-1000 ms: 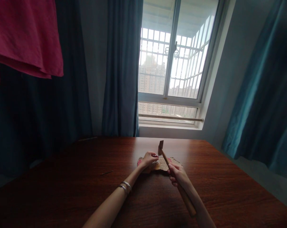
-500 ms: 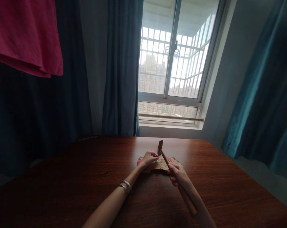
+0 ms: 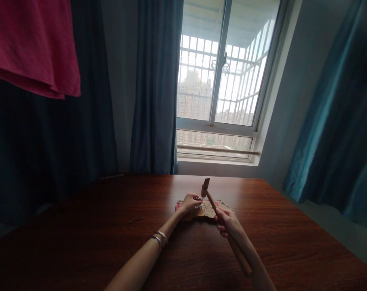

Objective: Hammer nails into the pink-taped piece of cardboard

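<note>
My right hand (image 3: 227, 221) is wrapped round the wooden handle of a hammer (image 3: 240, 255). The hammer's head is raised, just right of my left fingers. My left hand (image 3: 189, 203) is closed, fingertips pinched together over a patterned piece (image 3: 209, 209) that lies flat on the table, tan with dark specks and pink patches, its edge ragged. What the left fingers hold is too small to make out; small pale and dark red bits show by them. Two bracelets (image 3: 160, 238) circle my left wrist.
The brown wooden table (image 3: 95, 250) spreads out on all sides. A thin dark stick-like thing (image 3: 136, 220) lies to the left of my left forearm. Beyond the far edge are blue curtains (image 3: 155, 89) and a barred window (image 3: 213, 81). A pink cloth (image 3: 31, 44) hangs at upper left.
The hammer's head has tipped very slightly up and right. Both hands keep their places and grips.
</note>
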`<state>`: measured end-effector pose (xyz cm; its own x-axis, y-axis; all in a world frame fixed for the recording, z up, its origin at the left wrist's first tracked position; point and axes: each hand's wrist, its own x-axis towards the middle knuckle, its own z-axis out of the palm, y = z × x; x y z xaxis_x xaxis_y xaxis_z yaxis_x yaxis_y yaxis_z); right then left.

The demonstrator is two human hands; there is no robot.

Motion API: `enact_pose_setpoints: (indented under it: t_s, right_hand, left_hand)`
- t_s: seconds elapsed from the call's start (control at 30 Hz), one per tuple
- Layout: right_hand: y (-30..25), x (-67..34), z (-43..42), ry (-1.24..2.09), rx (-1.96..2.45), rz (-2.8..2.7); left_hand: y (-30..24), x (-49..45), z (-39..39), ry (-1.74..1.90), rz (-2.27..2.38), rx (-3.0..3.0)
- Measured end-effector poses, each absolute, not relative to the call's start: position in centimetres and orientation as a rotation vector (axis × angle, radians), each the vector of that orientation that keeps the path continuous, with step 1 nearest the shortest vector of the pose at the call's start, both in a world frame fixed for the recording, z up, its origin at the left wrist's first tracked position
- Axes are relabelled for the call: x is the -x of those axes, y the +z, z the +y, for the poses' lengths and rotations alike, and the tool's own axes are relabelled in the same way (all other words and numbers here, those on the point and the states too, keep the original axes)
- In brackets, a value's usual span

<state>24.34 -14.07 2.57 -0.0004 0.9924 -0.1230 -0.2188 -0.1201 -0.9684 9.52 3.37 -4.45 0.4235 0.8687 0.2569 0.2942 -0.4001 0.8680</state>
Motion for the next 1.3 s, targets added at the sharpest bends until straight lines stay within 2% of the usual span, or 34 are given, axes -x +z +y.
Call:
enact_pose_setpoints:
  t_s: [0.67,0.87,1.03,1.17,1.3]
  right_hand:
    - [2.0,-24.2,-13.9,1.336,1.155,-1.054]
    - [2.0,-25.0,-13.6,1.261,1.123,-1.019]
    - [1.9,-27.3,-13.3,1.026,1.234,-1.040]
    - [0.6,-30.2,-12.9,0.612,1.528,-1.101]
    - [-0.8,-33.2,-12.8,0.348,1.799,-1.192]
  left_hand:
    - [-4.1,-9.6,3.0,0.918,1.033,-1.911]
    - [-3.0,-8.7,2.8,0.840,0.903,-1.848]
    - [0.7,-6.3,2.8,0.821,0.824,-1.822]
    - [2.6,-3.5,3.9,0.893,0.902,-1.803]
    - [2.0,-0.9,5.1,0.553,1.138,-1.954]
